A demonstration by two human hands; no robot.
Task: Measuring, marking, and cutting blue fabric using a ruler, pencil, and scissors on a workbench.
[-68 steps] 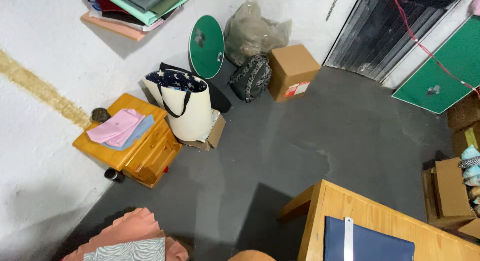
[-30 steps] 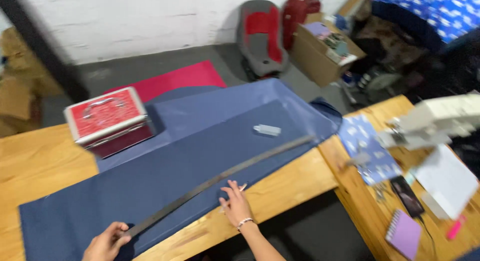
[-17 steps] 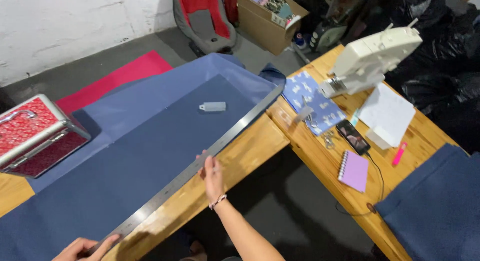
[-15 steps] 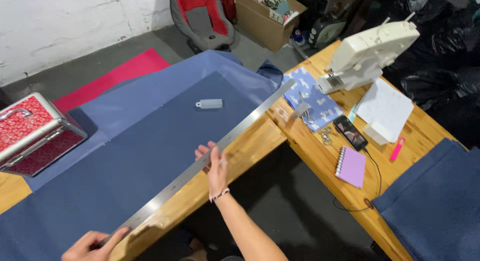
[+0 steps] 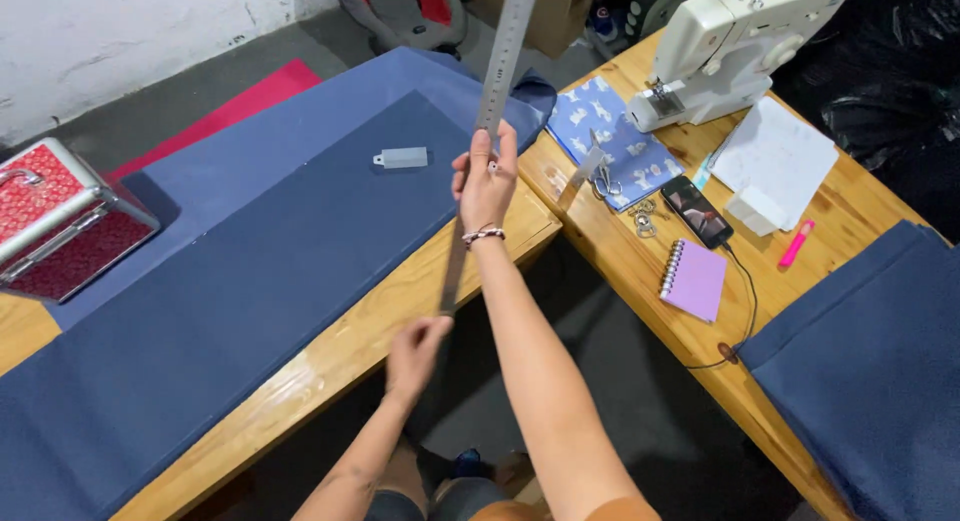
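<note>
The right hand grips the long metal ruler partway up, fingers wrapped around it, while the left hand pinches its near end, closed on it. Half a second ago the ruler lay flat along the blue fabric; now it is lifted clear of the wooden surface, so the measuring there looks finished. Its long axis runs from near to far, tilted steeply upward, far tip out of view above. A small white block sits on the fabric, and a sewing machine stands far right.

Even, bright light from above; glare on my table edge nr me. My left hand is motion-blurred; far right corner falls dark.
</note>
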